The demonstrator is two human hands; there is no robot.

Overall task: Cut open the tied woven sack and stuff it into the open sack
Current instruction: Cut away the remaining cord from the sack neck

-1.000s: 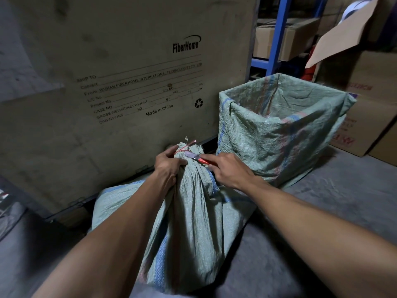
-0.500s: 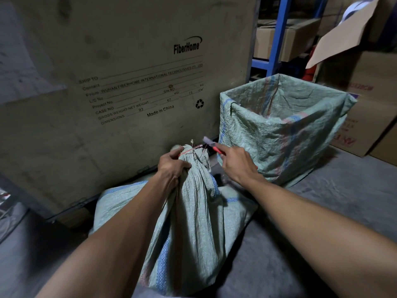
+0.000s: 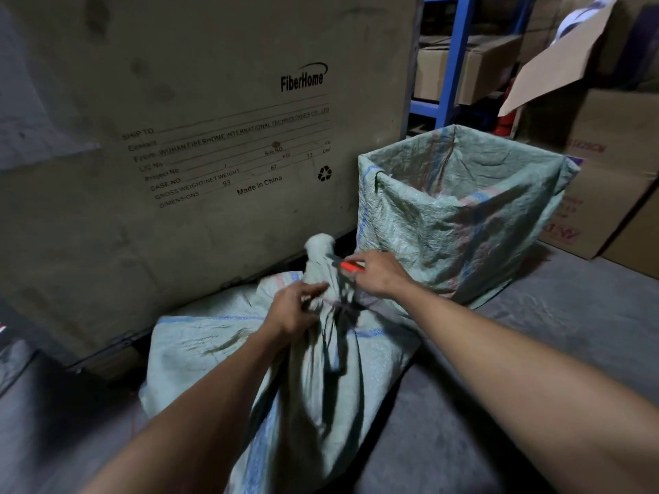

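Observation:
The tied woven sack (image 3: 285, 369), pale green with blue stripes, lies slumped on the floor with its bunched neck (image 3: 319, 246) standing up. My left hand (image 3: 294, 310) pinches the fabric just below the neck, blurred by motion. My right hand (image 3: 379, 276) holds a red-handled cutter (image 3: 351, 267), and its blade end touches the right side of the neck. Dark strands of cord (image 3: 344, 308) hang between the two hands. The open sack (image 3: 445, 237) stands upright just right of my right hand with its mouth spread wide.
A big wooden crate (image 3: 178, 137) with printed shipping text stands right behind the tied sack. A blue metal shelf (image 3: 449, 65) with cartons is behind the open sack. Cardboard boxes (image 3: 613, 180) are stacked at the right. Grey concrete floor (image 3: 481, 369) lies in front.
My left hand slid down from the top of the neck, so the bunched top now stands bare above it. My right hand brought the cutter back down against the neck.

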